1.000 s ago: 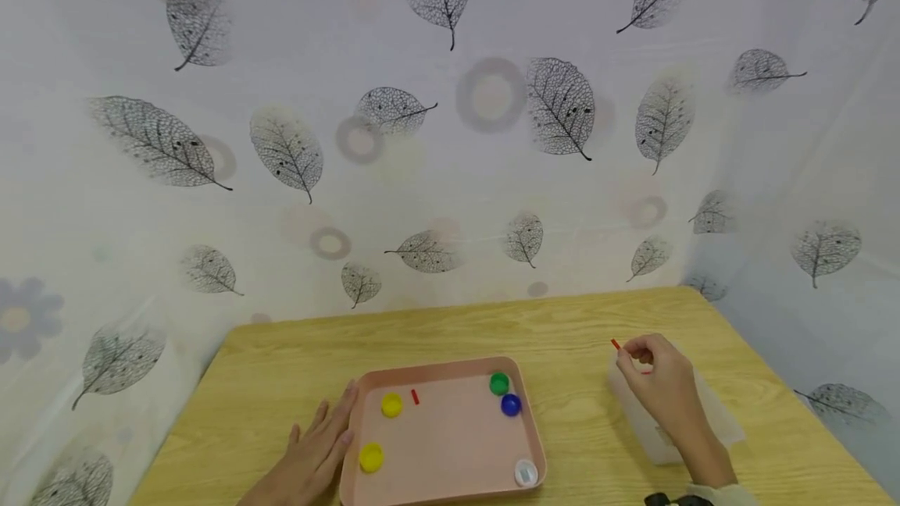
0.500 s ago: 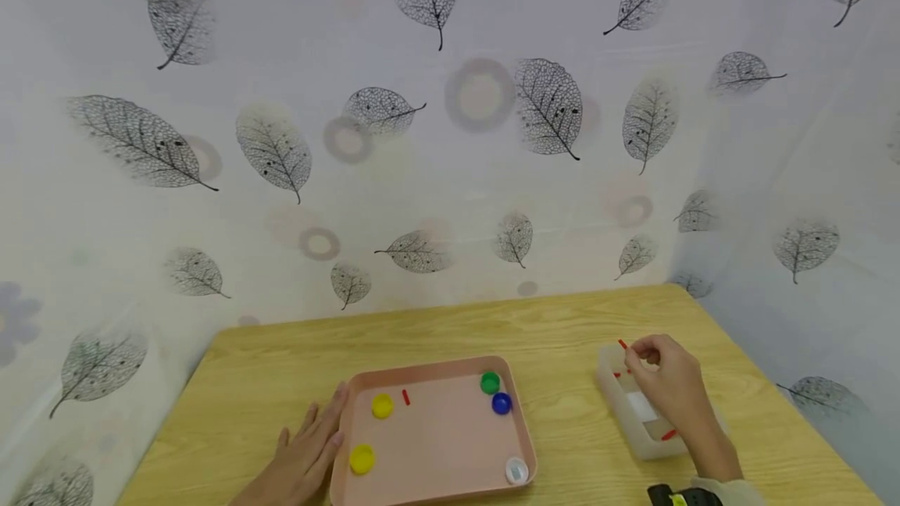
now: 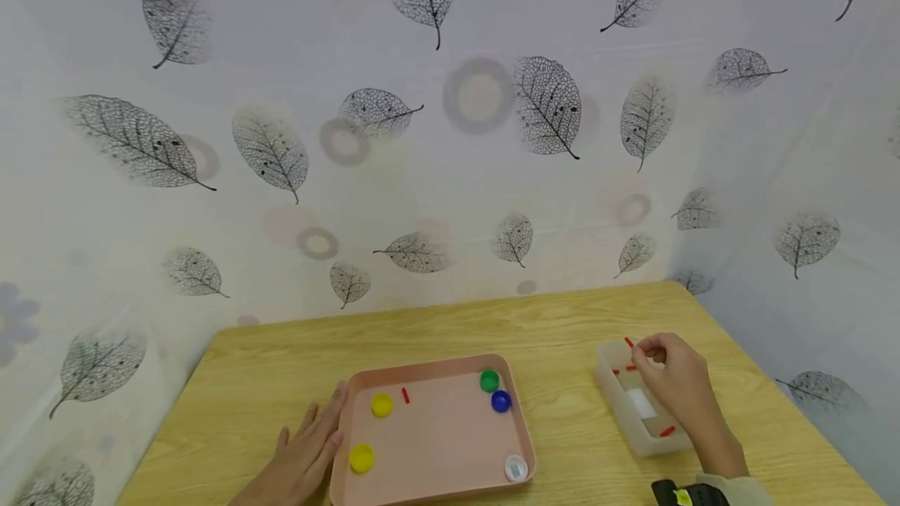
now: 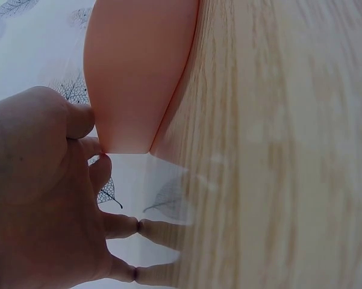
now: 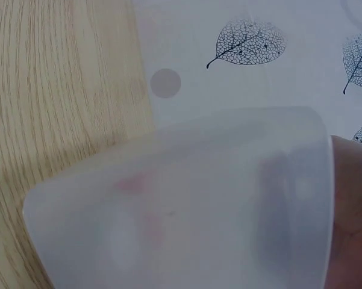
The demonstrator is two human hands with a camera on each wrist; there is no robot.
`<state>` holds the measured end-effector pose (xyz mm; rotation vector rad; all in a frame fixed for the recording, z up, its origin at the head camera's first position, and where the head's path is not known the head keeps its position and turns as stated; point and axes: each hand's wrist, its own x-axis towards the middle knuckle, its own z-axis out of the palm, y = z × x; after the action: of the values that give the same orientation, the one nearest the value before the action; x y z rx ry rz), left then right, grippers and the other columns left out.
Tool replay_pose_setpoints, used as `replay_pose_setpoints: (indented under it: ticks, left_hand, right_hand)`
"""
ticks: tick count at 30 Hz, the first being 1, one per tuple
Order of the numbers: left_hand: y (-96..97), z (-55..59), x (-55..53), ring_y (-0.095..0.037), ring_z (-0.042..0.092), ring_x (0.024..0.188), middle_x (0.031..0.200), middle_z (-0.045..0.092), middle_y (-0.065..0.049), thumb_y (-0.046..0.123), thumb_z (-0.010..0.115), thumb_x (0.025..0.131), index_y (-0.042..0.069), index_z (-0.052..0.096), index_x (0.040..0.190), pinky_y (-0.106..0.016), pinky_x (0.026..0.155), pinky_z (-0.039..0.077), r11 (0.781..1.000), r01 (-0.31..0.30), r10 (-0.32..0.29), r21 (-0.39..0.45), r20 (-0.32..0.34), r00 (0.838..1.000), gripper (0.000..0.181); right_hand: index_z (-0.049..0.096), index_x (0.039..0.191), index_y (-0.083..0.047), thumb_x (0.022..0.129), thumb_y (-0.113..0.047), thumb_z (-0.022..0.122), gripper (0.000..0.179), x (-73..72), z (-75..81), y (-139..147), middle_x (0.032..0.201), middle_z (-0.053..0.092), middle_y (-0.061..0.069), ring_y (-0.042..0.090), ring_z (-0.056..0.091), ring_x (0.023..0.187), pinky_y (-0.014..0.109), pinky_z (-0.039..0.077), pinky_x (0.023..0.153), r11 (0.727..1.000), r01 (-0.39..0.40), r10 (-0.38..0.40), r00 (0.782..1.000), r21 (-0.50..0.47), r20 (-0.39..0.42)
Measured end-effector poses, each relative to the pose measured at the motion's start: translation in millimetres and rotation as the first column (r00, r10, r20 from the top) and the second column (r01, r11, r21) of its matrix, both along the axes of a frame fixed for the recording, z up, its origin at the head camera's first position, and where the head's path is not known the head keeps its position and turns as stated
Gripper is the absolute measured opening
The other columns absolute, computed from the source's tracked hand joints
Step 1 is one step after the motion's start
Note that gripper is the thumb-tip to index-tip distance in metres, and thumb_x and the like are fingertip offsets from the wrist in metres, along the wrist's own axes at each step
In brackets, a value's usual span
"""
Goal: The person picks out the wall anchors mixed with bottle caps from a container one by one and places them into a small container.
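Observation:
My right hand (image 3: 675,369) pinches a small red stick (image 3: 629,342) between thumb and forefinger, over a translucent white box (image 3: 626,420). Inside that box lie several more red pieces (image 3: 667,431) and a white rectangle (image 3: 641,404). In the right wrist view the frosted box wall (image 5: 187,211) hides most of the hand. With fingers extended, my left hand (image 3: 302,451) rests at the left side of a pink tray (image 3: 443,493). The left wrist view shows its thumb and forefinger at the tray's rim (image 4: 93,72), the other fingertips down on the table.
The pink tray holds two yellow caps (image 3: 382,405), a green cap (image 3: 489,380), a blue cap (image 3: 501,401), a white round piece (image 3: 516,468) and one red stick (image 3: 405,396). A leaf-patterned curtain (image 3: 422,178) hangs behind the wooden table (image 3: 562,326).
The right hand holds the red stick throughout, shifting slightly right relative to the box. A translucent sheet-like cover seen at the box earlier no longer shows. The left hand stays at the tray.

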<state>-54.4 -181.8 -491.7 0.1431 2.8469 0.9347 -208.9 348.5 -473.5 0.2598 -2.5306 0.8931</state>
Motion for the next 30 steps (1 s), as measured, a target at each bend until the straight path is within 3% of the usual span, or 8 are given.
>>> replay_pose_setpoints:
  ticks: [16, 25, 30]
  left_hand:
    - [0.8, 4.4, 1.8, -0.053, 0.005, 0.150, 0.171, 0.003, -0.002, 0.043, 0.027, 0.113, 0.032, -0.001, 0.166, -0.089, 0.098, -0.007, 1.000, -0.004, 0.005, -0.006, 0.047, 0.999, 0.061]
    - [-1.5, 3.6, -0.7, -0.054, 0.005, 0.150, 0.171, 0.004, -0.003, 0.042, 0.027, 0.114, 0.031, 0.000, 0.166, -0.089, 0.098, -0.007, 1.000, -0.002, 0.002, -0.001, 0.038, 0.999, 0.060]
    - [-3.3, 1.9, -3.1, -0.053, 0.003, 0.150, 0.171, 0.002, -0.002, 0.044, 0.026, 0.114, 0.032, -0.001, 0.166, -0.089, 0.098, -0.008, 1.000, 0.002, -0.002, -0.005, 0.046, 0.999, 0.061]
  right_hand:
    - [0.070, 0.089, 0.000, 0.088, -0.007, 0.075, 0.008, 3.1, 3.6, -2.1, 0.081, 0.066, 0.006, 0.020, 0.056, 0.075, 0.028, 0.046, 0.064, 1.000, 0.016, -0.016, 0.999, -0.014, -0.047]
    - [0.070, 0.091, 0.000, 0.088, -0.005, 0.075, 0.008, 4.4, 1.4, -13.6, 0.083, 0.067, 0.006, 0.023, 0.059, 0.076, 0.028, 0.048, 0.066, 0.999, -0.019, 0.018, 0.999, -0.031, -0.048]
    - [0.070, 0.089, -0.003, 0.085, -0.004, 0.079, 0.010, 4.2, -4.0, -24.6, 0.081, 0.065, 0.002, 0.022, 0.060, 0.072, 0.025, 0.048, 0.063, 0.998, -0.052, 0.048, 0.993, -0.037, -0.106]
